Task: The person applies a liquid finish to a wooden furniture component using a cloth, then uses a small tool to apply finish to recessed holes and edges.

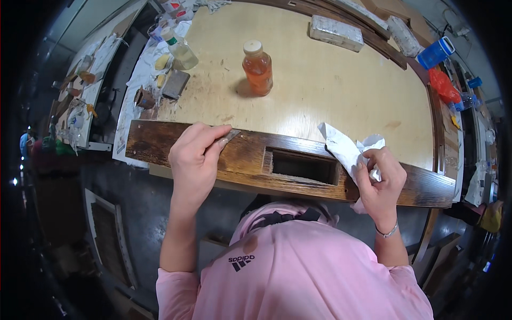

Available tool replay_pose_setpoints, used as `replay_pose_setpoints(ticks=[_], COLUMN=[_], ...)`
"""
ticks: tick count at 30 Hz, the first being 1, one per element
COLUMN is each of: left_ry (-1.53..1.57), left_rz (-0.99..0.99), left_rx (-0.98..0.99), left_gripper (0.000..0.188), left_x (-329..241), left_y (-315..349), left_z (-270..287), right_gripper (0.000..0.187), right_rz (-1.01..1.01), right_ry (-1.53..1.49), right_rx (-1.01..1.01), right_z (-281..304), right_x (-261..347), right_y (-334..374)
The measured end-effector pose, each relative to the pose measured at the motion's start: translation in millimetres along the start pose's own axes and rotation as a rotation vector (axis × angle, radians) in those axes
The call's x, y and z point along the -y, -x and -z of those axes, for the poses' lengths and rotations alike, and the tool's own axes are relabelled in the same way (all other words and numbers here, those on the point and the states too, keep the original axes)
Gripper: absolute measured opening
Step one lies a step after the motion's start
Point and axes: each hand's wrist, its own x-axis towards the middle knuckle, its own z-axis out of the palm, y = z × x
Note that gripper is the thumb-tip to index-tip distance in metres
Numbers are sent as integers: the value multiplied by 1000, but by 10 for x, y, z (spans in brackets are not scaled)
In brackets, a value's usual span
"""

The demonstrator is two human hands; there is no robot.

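Pink shirt (pixel 298 272) is filling the lower frame. Above it, the left hand (pixel 194 157) is pinching a small grey scraper (pixel 228 137) against the dark wooden board (pixel 160 144) (lying along the table's (pixel 330 90) near edge), while the right hand (pixel 380 181) is clutching a crumpled white cloth (pixel 346 149) beside the board's rectangular cutout (pixel 304 165). An orange bottle (pixel 257 66) is standing behind.

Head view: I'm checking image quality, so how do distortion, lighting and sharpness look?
Head view: fisheye bends the dark wooden board and leaves black corners; even overhead light, soft shadow beside the orange bottle, mild sheen on the pale tabletop; left hand and right hand sharp, rim clutter smeared.
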Motion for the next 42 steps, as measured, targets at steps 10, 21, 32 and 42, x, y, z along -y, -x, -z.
replay_pose_setpoints(ticks=[10, 21, 32, 42], left_ry=[-46, -40, -5, -77], left_rz=[58, 76, 34, 19], left_rx=[40, 29, 66, -32], left_gripper=[21, 20, 20, 19], left_x=[-87, -52, -127, -23], left_y=[28, -52, -71, -45], left_z=[-21, -32, -157, -94], right_gripper=[12, 12, 12, 12], right_rz=[-14, -14, -33, -49], right_ry=[-132, -123, -134, -127], right_rx=[-16, -13, -28, -19], right_z=[3, 27, 2, 4], right_x=[-60, -66, -103, -111], right_y=[-7, -1, 18, 17])
